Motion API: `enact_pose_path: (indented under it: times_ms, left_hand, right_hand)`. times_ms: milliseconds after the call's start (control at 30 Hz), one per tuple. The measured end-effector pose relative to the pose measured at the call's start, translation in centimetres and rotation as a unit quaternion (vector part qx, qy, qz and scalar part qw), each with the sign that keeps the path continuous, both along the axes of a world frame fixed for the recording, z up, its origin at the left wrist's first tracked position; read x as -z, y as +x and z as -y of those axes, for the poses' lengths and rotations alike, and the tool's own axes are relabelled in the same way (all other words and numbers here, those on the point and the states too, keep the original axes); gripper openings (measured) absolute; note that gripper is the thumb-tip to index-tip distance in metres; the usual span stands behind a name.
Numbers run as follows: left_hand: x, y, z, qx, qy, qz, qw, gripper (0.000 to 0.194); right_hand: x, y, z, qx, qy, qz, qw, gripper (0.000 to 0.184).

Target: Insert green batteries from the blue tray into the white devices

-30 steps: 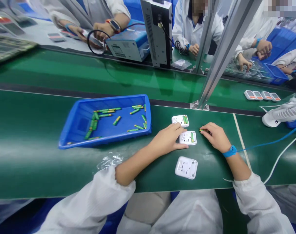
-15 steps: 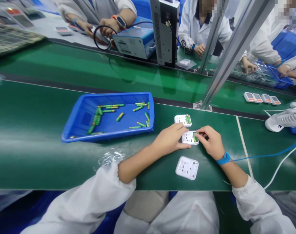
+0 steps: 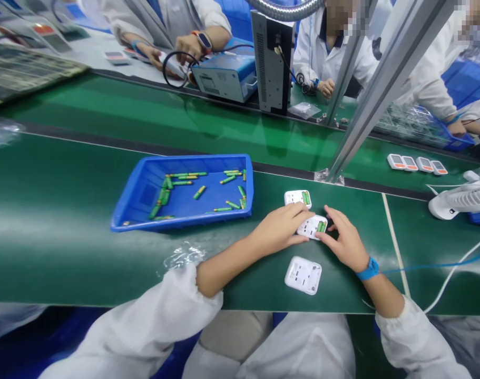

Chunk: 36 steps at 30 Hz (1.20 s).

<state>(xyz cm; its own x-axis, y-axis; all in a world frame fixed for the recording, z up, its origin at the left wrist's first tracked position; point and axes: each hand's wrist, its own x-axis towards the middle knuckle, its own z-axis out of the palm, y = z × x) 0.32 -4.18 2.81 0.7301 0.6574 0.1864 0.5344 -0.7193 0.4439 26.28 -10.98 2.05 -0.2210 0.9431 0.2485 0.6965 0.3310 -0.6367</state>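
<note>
A white handheld device [image 3: 307, 227] lies back-side up on the green bench, with two green batteries [image 3: 321, 227] side by side in its compartment. My left hand [image 3: 281, 225] is closed on its left end, thumb at the near edge and fingers at the far edge. At the right end my right hand [image 3: 347, 241] has thumb and fingers apart around the corner, the thumb tip by the batteries and nothing held. Just beyond lies a second white device [image 3: 295, 197] with batteries in it. Closer to me rests a third device [image 3: 303, 275] with no green batteries visible.
A blue bin [image 3: 192, 209] with several loose green batteries stands to the left. Clear plastic [image 3: 184, 253] lies by my left forearm. A metal post [image 3: 358, 121], a white fan [image 3: 457, 201] and several devices [image 3: 417, 163] are to the right. Co-workers sit across the line.
My right fingers have spread from a pinch over the batteries and moved off to the device's right side. The device has turned slightly. The row of devices at far right shifted left.
</note>
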Motion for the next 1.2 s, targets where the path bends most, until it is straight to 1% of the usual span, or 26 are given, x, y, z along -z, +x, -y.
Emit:
enact_pose_path:
  times_ms: [67,133,167,200,267,333,367,400,467,500,567,667,733,867,967,1033,1100,1167,1200]
  left_hand:
    - [0.0,-0.2,-0.4,0.049,0.033,0.04,0.997,0.051]
    - [0.1,-0.4,-1.1,0.071,0.061,0.074,0.993,0.045]
    - [0.3,-0.5,-1.5,0.061,0.071,0.087,0.992,0.044]
    - [0.6,-0.5,-2.0,0.034,0.079,0.098,0.991,0.047]
    - [1.5,-0.7,-3.2,-0.057,0.08,0.11,0.989,0.057]
    - [2.6,-0.8,-4.4,-0.142,0.057,0.105,0.983,0.065]
    - [3.1,-0.9,-4.8,-0.163,0.038,0.095,0.981,0.064]
    - [3.5,-0.9,-5.2,-0.169,0.021,0.085,0.982,0.062]
    - [3.9,-1.0,-5.4,-0.153,0.003,0.081,0.985,0.054]
    - [3.8,-1.0,-5.3,-0.136,0.003,0.088,0.987,0.052]
    - [3.3,-0.9,-4.7,-0.098,0.012,0.113,0.989,0.052]
    - [2.4,-0.9,-3.3,-0.049,0.022,0.13,0.99,0.049]
    - [2.2,-0.9,-2.5,-0.022,0.026,0.122,0.992,0.045]
    - [2.6,-1.1,-1.8,0.032,0.026,0.099,0.994,0.039]
    - [3.0,-1.4,-1.7,0.062,0.031,0.081,0.994,0.038]
    - [3.1,-1.4,-1.7,0.078,0.034,0.068,0.994,0.042]
    - [3.0,-1.2,-2.0,0.092,0.033,0.056,0.994,0.047]
    - [2.9,-0.6,-2.3,0.104,0.031,0.044,0.993,0.051]
    - [2.8,-0.3,-2.4,0.104,0.029,0.035,0.993,0.053]
  right_hand:
    - [0.2,0.0,-0.7,0.003,-0.019,-0.015,1.0,0.058]
    - [0.4,0.1,-1.3,-0.012,-0.041,-0.026,0.999,0.05]
    - [0.5,0.3,-1.6,-0.014,-0.053,-0.037,0.998,0.046]
    - [0.6,0.5,-1.9,-0.008,-0.062,-0.051,0.997,0.044]
    - [0.8,1.2,-2.4,0.023,-0.066,-0.082,0.994,0.045]
    - [0.9,2.2,-2.9,0.063,-0.061,-0.11,0.99,0.046]
    - [1.0,2.8,-3.1,0.085,-0.058,-0.122,0.987,0.045]
    - [1.1,3.3,-3.3,0.105,-0.055,-0.132,0.984,0.045]
    - [1.2,4.4,-3.7,0.139,-0.049,-0.144,0.979,0.046]
    - [1.3,4.8,-3.8,0.151,-0.04,-0.142,0.977,0.047]
    - [1.6,5.4,-4.0,0.165,0.002,-0.123,0.979,0.046]
    - [2.1,5.5,-4.1,0.152,0.08,-0.068,0.983,0.044]
    - [2.6,5.2,-4.0,0.126,0.1,-0.027,0.987,0.044]
    - [3.8,3.6,-3.6,0.067,0.103,0.043,0.992,0.049]
    - [4.1,2.2,-3.3,0.048,0.103,0.057,0.992,0.05]
    - [3.8,1.5,-3.1,0.042,0.099,0.054,0.993,0.049]
    - [3.1,1.0,-2.8,0.019,0.086,0.065,0.994,0.051]
    - [2.4,0.6,-2.4,0.008,0.058,0.093,0.994,0.054]
    - [2.1,0.4,-2.2,0.016,0.041,0.107,0.993,0.055]
